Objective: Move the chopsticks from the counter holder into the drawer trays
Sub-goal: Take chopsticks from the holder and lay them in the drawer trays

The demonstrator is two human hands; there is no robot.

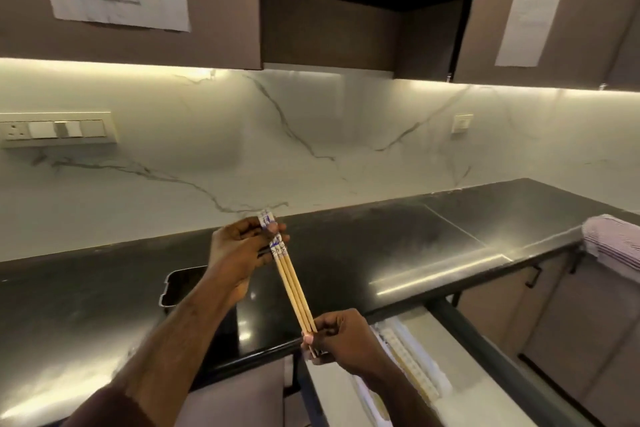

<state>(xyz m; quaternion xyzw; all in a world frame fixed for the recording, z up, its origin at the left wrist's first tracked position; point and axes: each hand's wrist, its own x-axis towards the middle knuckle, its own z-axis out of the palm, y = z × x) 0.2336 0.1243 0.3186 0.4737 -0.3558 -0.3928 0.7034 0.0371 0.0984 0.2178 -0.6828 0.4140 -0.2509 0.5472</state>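
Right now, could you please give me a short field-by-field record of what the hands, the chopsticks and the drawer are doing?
left hand: left hand grips the patterned top ends of the bundle
right hand: right hand pinches the narrow tips
held item: pale wooden chopsticks with blue-and-white tops, held as a bundle above the counter edge
surface: glossy black stone counter
drawer: open white drawer below the right hand, pale sticks already lying inside
other: dark rectangular container behind the left forearm
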